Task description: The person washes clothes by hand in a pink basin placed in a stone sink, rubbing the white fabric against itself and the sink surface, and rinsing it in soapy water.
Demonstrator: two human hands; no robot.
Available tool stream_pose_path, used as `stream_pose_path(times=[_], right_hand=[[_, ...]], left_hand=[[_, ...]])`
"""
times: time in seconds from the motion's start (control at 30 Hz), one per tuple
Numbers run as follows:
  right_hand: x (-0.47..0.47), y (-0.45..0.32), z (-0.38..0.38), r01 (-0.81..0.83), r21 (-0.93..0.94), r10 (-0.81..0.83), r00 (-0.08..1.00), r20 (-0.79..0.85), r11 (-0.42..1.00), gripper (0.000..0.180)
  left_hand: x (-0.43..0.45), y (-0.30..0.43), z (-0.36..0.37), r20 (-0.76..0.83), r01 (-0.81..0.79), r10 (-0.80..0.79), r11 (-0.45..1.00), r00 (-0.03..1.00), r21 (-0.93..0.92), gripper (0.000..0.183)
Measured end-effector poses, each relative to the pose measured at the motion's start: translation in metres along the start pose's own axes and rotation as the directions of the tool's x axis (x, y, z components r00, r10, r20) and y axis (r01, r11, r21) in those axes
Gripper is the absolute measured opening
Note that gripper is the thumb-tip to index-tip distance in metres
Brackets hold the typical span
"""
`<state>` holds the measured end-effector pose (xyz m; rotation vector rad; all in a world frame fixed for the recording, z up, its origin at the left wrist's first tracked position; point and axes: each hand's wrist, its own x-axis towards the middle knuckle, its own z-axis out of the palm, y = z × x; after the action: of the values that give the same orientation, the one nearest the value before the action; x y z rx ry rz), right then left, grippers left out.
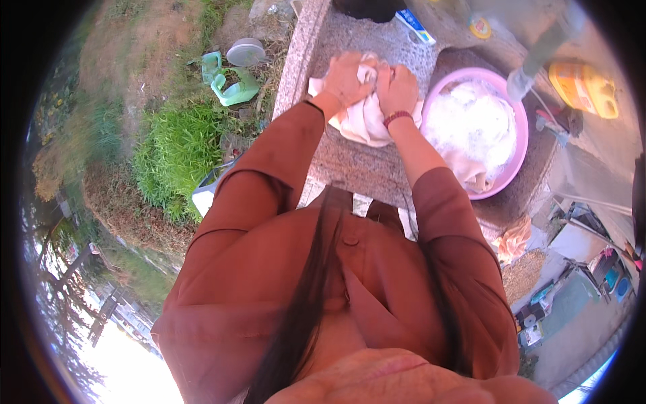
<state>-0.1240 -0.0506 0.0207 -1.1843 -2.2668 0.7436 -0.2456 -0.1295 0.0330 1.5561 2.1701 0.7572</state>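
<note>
My left hand and my right hand press side by side on a bunched, wet-looking pale pink cloth, which lies on a speckled stone slab. The fingers of both hands curl into its far part and are partly hidden in the folds. A beaded red bracelet is on my right wrist. Close to my right forearm stands a pink plastic basin full of white suds, with a pale cloth partly out of the foam at its near side.
Beyond the cloth lie a blue and white box and a dark object. A yellow jug is right of the basin, near a tap-like pipe. A crumpled cloth hangs at the slab's near right. Cut green containers lie left, on the ground.
</note>
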Motion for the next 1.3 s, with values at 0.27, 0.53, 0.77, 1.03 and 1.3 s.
stream_pose_path(times=[0.27,0.53,0.77,1.03,1.3], right_hand=[[-0.096,-0.02,-0.062,0.198,0.267,-0.201,0.98,-0.019,0.943,0.036],[0.015,0.005,0.012,-0.048,0.029,0.048,0.999,0.015,0.998,0.033],[-0.034,-0.005,-0.028,0.069,0.312,-0.083,0.996,0.031,0.948,0.028],[0.004,0.028,0.006,0.164,-0.204,-0.104,0.955,0.276,0.965,0.034],[-0.008,0.016,-0.016,-0.109,0.484,0.059,0.991,0.118,0.868,0.041]], left_hand=[[-0.099,0.039,-0.008,-0.042,-0.372,0.39,0.901,0.92,0.225,0.05],[0.004,0.001,0.002,-0.115,0.049,-0.067,0.986,0.991,-0.158,0.034],[-0.047,0.017,-0.006,-0.206,-0.233,0.207,0.966,0.956,-0.114,0.042],[-0.01,0.008,0.003,-0.063,0.016,-0.028,0.982,0.998,-0.187,0.042],[-0.013,0.014,-0.003,-0.153,0.004,-0.032,0.984,0.988,-0.176,0.042]])
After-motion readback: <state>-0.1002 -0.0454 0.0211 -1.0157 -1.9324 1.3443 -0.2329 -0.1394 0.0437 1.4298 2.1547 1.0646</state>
